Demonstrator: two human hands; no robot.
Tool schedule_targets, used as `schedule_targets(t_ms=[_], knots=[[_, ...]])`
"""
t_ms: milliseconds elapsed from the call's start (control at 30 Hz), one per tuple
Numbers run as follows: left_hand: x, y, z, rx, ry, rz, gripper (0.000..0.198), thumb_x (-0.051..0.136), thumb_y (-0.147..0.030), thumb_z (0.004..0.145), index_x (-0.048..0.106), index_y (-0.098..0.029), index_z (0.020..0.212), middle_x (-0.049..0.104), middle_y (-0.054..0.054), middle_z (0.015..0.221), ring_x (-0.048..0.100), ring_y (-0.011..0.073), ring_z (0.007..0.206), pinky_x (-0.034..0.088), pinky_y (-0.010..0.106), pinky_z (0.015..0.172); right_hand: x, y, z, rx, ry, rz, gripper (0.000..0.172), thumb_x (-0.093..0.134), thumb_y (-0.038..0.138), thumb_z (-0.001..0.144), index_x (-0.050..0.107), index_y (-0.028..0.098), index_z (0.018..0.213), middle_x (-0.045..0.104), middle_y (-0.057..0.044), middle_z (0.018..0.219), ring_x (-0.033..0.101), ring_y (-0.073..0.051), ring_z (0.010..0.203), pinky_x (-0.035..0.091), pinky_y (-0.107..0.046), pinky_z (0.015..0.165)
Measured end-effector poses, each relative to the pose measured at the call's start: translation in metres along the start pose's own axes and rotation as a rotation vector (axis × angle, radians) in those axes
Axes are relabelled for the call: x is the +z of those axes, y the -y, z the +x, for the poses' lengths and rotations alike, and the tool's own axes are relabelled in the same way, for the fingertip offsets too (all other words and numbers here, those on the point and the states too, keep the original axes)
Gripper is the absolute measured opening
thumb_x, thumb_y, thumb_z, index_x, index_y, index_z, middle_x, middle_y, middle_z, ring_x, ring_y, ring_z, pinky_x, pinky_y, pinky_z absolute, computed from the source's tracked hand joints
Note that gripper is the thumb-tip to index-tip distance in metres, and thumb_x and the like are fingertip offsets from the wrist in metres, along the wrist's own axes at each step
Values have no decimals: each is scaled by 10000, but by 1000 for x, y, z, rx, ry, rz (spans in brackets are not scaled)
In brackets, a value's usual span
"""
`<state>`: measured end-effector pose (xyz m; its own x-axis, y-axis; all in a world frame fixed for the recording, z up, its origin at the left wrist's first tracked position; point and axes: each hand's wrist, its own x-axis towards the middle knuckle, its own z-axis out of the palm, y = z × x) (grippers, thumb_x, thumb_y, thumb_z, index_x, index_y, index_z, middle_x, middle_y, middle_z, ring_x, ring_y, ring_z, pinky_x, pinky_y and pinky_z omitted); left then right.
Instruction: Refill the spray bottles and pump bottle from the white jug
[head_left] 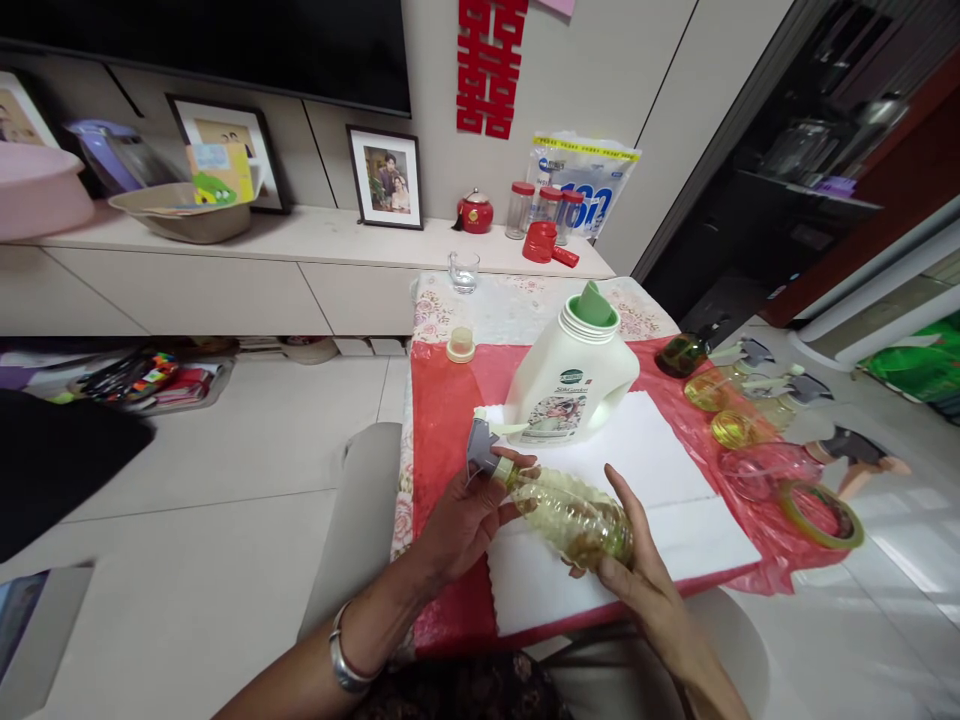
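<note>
A clear, yellowish spray bottle (574, 515) with ribbed sides is tilted on its side above the white cloth (555, 590). My left hand (469, 515) is closed around its neck, just below the grey trigger head (482, 450). At the bottle's base, my right hand (641, 560) grips it between thumb and fingers, with the index finger stretched along the far side. Just beyond the bottle stands a large cream detergent jug (570, 380), uncapped, a green pouring spout (594, 305) showing in its mouth. A pale cap (460, 345) lies to the jug's left.
Several spray bottles lie or stand along the table's right side, including a pink one (772, 470), beside a roll of tape (821, 515). Red plastic sheeting (442, 400) covers the table. A glass mug (464, 270) stands at the back, before a low cabinet (330, 235).
</note>
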<state>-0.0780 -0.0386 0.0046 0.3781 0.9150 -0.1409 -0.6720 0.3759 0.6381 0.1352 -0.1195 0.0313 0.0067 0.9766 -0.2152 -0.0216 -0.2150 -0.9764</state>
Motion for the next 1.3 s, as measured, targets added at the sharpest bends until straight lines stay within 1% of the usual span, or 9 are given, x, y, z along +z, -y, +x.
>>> schedule_targets(t_ms=[200,400,600,733,867,1000,1100,1233,1300], knots=[[1,5,-2,-23,-30,7,316,810,-285,808,678,-226,1090,669,76,1258,591,267,1215,583,459,947,4,-21,7,10,-97,-32,865,397,737,941,106,276,1612,613,-100,1151,506,-112,619,441,-268,586],[3,2,1,0,-67,7,305,809,-285,808,678,-227,1077,678,62,1236,618,249,1174,596,429,926,12,3,-4,-55,-118,-125,948,640,599,885,89,349,1614,311,-93,1566,605,-169,1026,507,-316,901],[3,-6,-2,-34,-23,-8,316,822,-289,794,679,-220,1068,688,69,1238,642,256,1168,595,410,913,-9,-15,2,133,184,76,1058,501,756,888,33,147,1616,631,-46,740,522,-142,498,425,-260,509],[5,-3,-1,-2,-46,20,304,822,-277,791,686,-216,1057,701,63,1193,638,243,1167,590,395,924,1,-18,3,105,-62,-35,942,408,774,917,173,178,1608,625,-172,1178,535,-112,564,478,-296,575],[6,-3,1,43,-100,12,278,803,-256,807,684,-231,1057,689,44,1212,644,237,1142,592,424,930,7,-8,-1,-149,-212,-347,843,633,587,893,247,322,1594,350,-98,1549,595,-208,1096,530,-322,893],[6,-9,-1,0,-47,9,295,821,-294,791,689,-225,1046,698,57,1213,647,252,1157,582,403,919,0,-13,2,-4,-79,-228,871,564,731,864,428,163,1511,664,-92,897,621,-191,744,507,-277,623],[6,-9,-2,-14,-6,8,319,840,-309,770,694,-218,1038,707,64,1202,634,254,1184,567,396,943,1,-22,5,196,-1,58,1030,323,862,876,415,39,1487,468,5,499,415,-131,414,342,-242,424],[7,-6,-1,47,-86,12,314,830,-268,780,684,-229,1056,720,44,1139,654,213,1104,579,392,928,9,-17,0,60,-135,-2,972,546,722,890,195,168,1607,683,-112,972,653,-193,753,555,-319,681],[7,-6,-1,57,-114,7,312,822,-267,788,677,-239,1063,712,34,1147,664,205,1067,590,400,909,8,-11,-3,-26,-135,-121,947,692,577,862,192,281,1611,545,-118,1382,629,-228,1094,548,-347,912]])
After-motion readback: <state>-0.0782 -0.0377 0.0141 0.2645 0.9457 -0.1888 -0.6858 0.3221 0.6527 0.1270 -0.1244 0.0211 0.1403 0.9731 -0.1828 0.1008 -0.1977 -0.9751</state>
